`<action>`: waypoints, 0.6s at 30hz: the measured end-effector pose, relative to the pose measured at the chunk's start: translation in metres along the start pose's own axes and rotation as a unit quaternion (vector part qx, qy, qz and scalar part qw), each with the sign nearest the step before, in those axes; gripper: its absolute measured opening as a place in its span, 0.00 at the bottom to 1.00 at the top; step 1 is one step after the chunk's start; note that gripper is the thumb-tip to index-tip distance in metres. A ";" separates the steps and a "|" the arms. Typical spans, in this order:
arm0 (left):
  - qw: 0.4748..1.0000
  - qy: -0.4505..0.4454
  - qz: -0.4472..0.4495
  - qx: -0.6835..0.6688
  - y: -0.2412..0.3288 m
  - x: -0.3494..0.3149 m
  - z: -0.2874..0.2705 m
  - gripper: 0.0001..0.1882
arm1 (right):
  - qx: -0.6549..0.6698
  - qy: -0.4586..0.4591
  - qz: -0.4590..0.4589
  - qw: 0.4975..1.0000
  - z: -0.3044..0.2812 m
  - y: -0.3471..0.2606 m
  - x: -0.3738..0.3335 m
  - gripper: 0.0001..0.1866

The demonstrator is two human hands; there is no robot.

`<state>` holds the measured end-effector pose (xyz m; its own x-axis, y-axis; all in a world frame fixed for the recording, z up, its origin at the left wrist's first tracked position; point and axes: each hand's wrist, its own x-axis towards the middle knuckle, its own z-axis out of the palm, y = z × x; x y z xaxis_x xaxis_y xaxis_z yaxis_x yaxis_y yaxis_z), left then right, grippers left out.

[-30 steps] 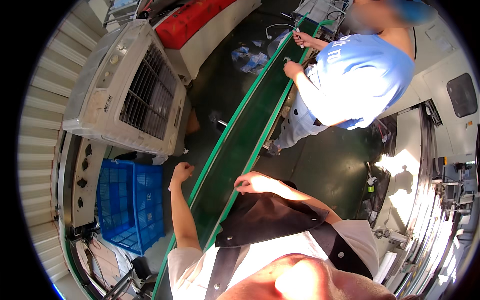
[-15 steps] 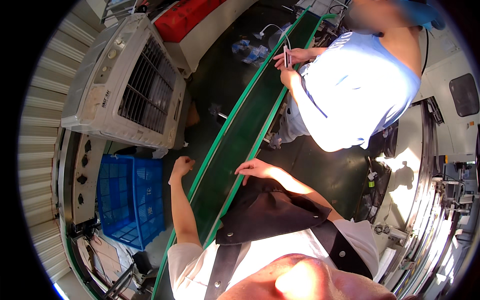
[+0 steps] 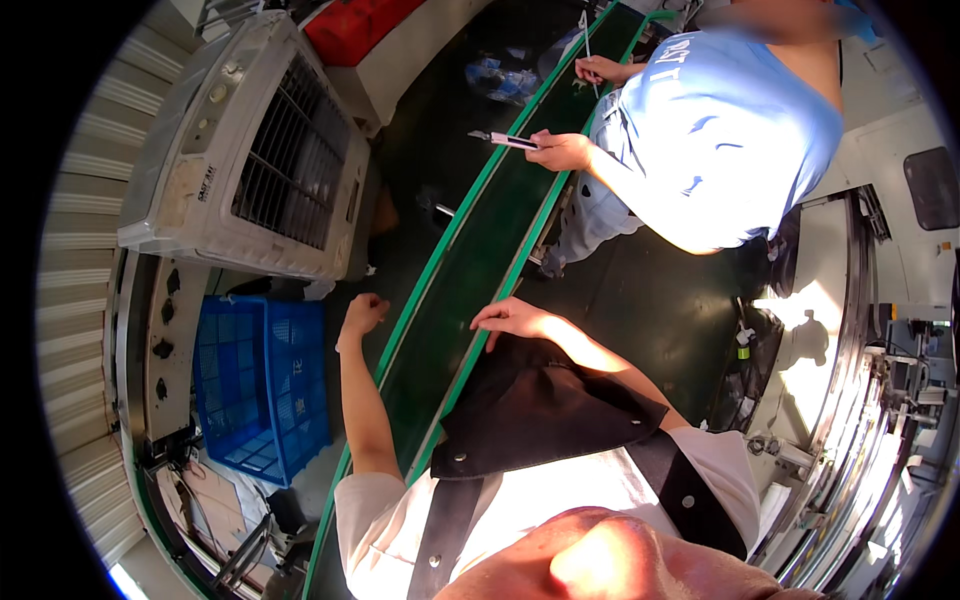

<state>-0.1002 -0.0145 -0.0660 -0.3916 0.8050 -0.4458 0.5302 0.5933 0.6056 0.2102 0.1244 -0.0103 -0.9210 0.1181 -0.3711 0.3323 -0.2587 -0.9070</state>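
My left hand (image 3: 366, 313) hovers at the far-left side of the long green conveyor belt (image 3: 440, 310), its fingers curled into a loose fist with nothing showing in them. Over the belt's right rail, my right hand (image 3: 508, 318) hangs with fingers apart and bent downward, holding nothing. Whether it touches the rail I cannot tell. Farther up the belt, a co-worker in a light blue shirt (image 3: 710, 130) holds a pale-handled tool with a metal tip (image 3: 512, 140) out across the belt. The co-worker's other hand (image 3: 598, 70) is by a thin white cord.
A large air cooler (image 3: 290, 160) stands left of the belt. Below it sits a blue plastic crate (image 3: 300, 400). Clear plastic bags (image 3: 500, 82) lie on the floor beyond the belt. Machine rails (image 3: 850, 470) run along the right side.
The co-worker's hands have parted; one has brought the tool left over the belt, the other has moved up. My hands have barely moved, and the view has shifted slightly.
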 end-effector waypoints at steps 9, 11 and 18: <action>1.000 -0.004 -0.003 -0.009 -0.001 0.004 0.001 0.14 | -0.262 0.476 -0.198 0.816 0.006 -0.054 -0.027 0.08; 1.000 -0.010 -0.016 -0.004 -0.009 -0.001 0.002 0.14 | -0.370 0.588 -0.311 0.648 -0.019 -0.067 -0.021 0.09; 0.997 -0.009 -0.071 -0.034 -0.005 0.002 -0.004 0.14 | -0.647 0.494 -0.216 0.539 -0.094 -0.113 0.018 0.22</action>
<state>-0.1073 -0.0159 -0.0674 -0.4449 0.7132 -0.5417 0.4188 0.7003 0.5781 0.1753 0.2463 0.0666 -0.6241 0.5171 0.5857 0.5826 0.8075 -0.0921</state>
